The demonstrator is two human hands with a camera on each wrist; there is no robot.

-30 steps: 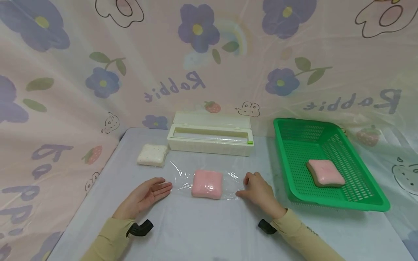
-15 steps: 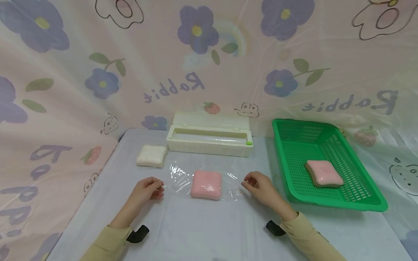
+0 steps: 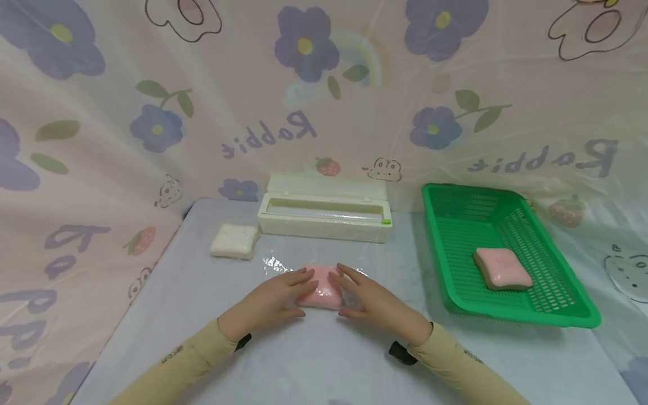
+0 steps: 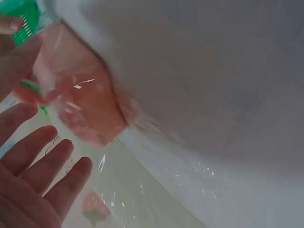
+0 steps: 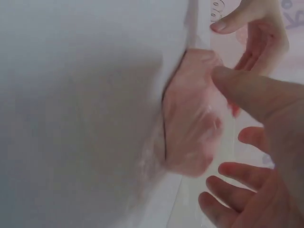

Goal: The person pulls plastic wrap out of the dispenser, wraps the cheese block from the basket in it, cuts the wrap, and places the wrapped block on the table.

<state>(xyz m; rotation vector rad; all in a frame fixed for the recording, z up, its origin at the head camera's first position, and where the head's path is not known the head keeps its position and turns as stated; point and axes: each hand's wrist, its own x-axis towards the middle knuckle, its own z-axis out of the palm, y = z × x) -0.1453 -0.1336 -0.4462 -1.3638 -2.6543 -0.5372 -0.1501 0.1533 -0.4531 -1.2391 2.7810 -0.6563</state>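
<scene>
A pink, square, cushion-shaped block (image 3: 322, 293) lies on the table under a sheet of clear cling film (image 3: 274, 264). My left hand (image 3: 268, 298) is at the block's left edge, fingers extended over it. From the other side my right hand (image 3: 372, 302) reaches in, its fingertips at the block's right edge. In the left wrist view the shiny film covers the block (image 4: 90, 102), and the left fingers are spread beside it. The right wrist view has the block (image 5: 190, 118) with the right thumb at its top and the other fingers apart.
Behind stands a white cling film dispenser (image 3: 324, 228) with its lid raised and a roll inside. A white speckled square block (image 3: 234, 242) lies left of it. At the right, a green basket (image 3: 440, 259) holds another pink block (image 3: 504, 268). A patterned curtain (image 3: 354, 112) hangs behind.
Both hands have left the film's outer edges and moved inward to the pink block. The right fingers, pinched near the film's edge a second ago, are now extended.
</scene>
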